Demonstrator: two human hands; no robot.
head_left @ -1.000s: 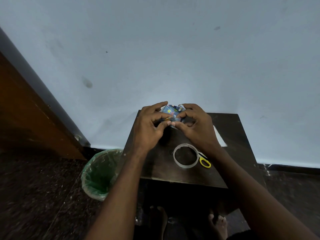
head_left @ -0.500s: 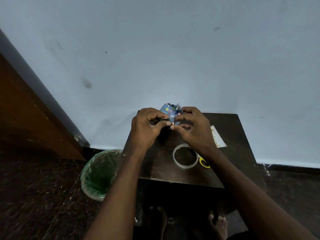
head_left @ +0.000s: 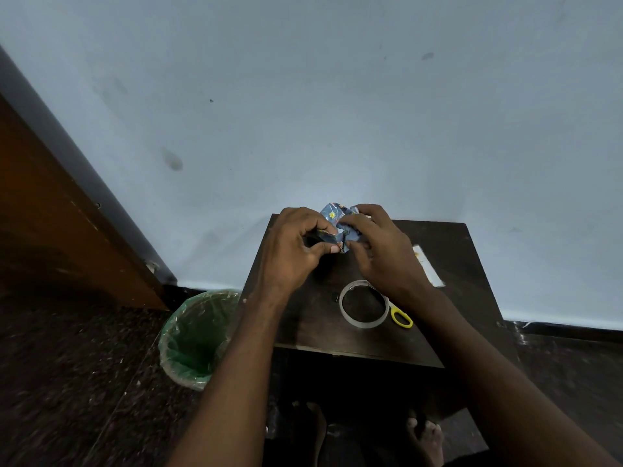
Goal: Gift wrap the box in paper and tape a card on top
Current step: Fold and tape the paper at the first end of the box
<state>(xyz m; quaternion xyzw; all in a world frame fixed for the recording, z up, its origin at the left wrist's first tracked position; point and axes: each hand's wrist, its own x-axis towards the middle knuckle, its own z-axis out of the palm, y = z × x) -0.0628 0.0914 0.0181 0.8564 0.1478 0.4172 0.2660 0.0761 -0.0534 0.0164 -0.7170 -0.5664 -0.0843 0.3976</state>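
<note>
A small box wrapped in blue patterned paper [head_left: 332, 215] is held at the far edge of the dark table [head_left: 317, 328]. My left hand [head_left: 290, 251] grips its left side, thumb and fingers curled round it. My right hand [head_left: 377, 251] pinches a fold of the paper on the right side. Most of the box is hidden behind my fingers. A clear tape roll [head_left: 363, 304] lies on the table just nearer than my right wrist. A white card [head_left: 428, 266] lies to the right of my right hand.
Yellow-handled scissors [head_left: 401, 317] lie beside the tape roll, partly under my right forearm. A green-lined waste bin [head_left: 195, 338] stands on the floor left of the table. A pale wall rises right behind the table, and a wooden door [head_left: 50, 230] is at far left.
Both hands have shifted slightly on the wrapped box, turning it and reworking the paper fold. The card at right is more exposed than a second ago.
</note>
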